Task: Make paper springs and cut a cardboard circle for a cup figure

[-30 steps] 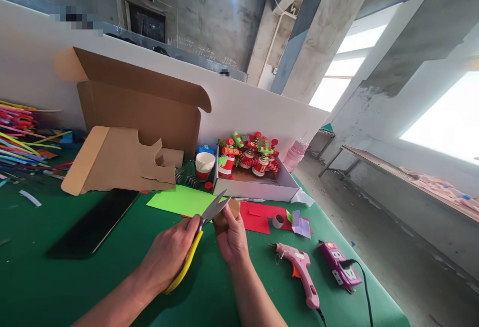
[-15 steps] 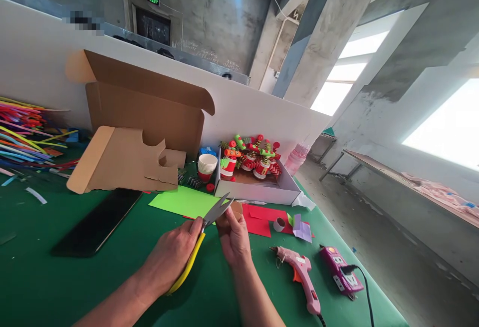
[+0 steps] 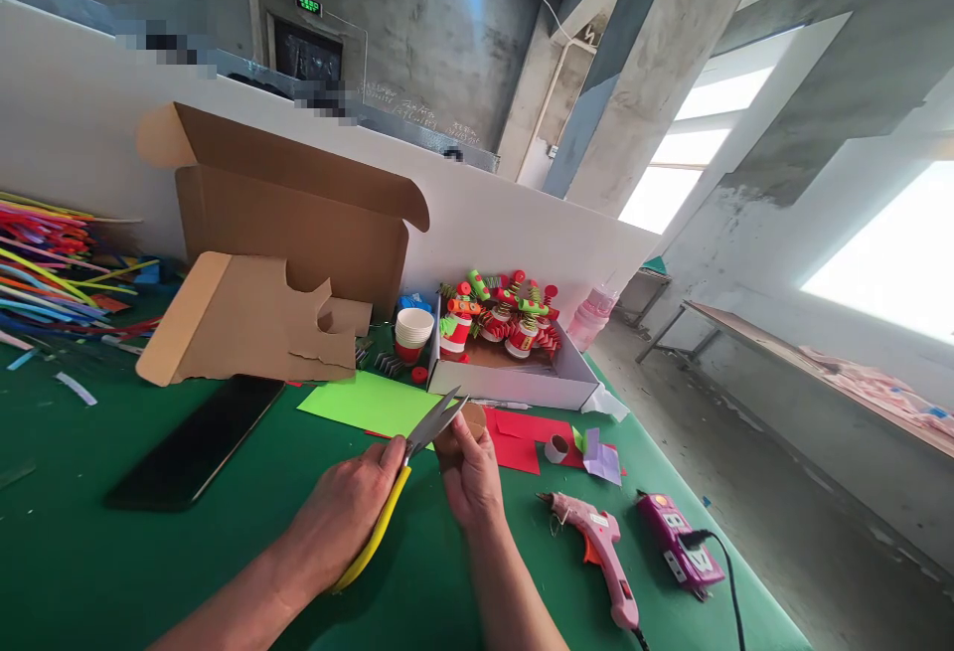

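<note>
My left hand (image 3: 356,494) is closed around the yellow handles of a pair of scissors (image 3: 435,422). Their blades are slightly apart and point up and to the right, beside the thumb of the other hand. Between thumb and fingers, my right hand (image 3: 472,477) pinches a small brown cardboard piece with a rounded edge (image 3: 474,419). The fingers partly hide that piece, so I cannot tell whether the blades touch it. Beyond the hands lie a bright green paper sheet (image 3: 365,403) and red paper (image 3: 514,450).
A pink glue gun (image 3: 596,537) and a purple power strip (image 3: 680,544) with a cord lie at right. A white box (image 3: 514,388) holds red-and-green cup figures. Paper cups (image 3: 412,328), torn cardboard (image 3: 253,323), a black phone (image 3: 198,442) and pipe cleaners (image 3: 52,273) are farther left.
Almost nothing differs. Both hands, with the scissors and the cardboard piece, sit very slightly farther right and lower in the picture.
</note>
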The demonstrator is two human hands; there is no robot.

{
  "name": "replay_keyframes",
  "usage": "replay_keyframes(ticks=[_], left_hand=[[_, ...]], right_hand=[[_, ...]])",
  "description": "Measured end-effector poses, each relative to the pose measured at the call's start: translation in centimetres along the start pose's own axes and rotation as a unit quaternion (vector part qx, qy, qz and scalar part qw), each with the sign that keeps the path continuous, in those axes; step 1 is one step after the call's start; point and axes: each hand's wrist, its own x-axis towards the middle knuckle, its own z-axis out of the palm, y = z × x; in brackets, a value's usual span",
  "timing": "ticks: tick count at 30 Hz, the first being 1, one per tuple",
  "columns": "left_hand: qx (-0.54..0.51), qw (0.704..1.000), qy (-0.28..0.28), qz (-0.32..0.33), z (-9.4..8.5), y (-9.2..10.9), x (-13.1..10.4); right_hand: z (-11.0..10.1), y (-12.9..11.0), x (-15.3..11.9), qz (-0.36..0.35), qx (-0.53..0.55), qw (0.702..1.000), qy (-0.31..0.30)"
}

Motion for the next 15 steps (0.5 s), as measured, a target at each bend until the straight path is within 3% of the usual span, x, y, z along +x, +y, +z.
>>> replay_keyframes(ticks=[15], left_hand=[[-0.028,0.999,-0.037,0.001,-1.1,0.4,-0.1]], right_hand=[[-0.8,-0.1,0.4,0.003,-0.009,1.0,-0.02]])
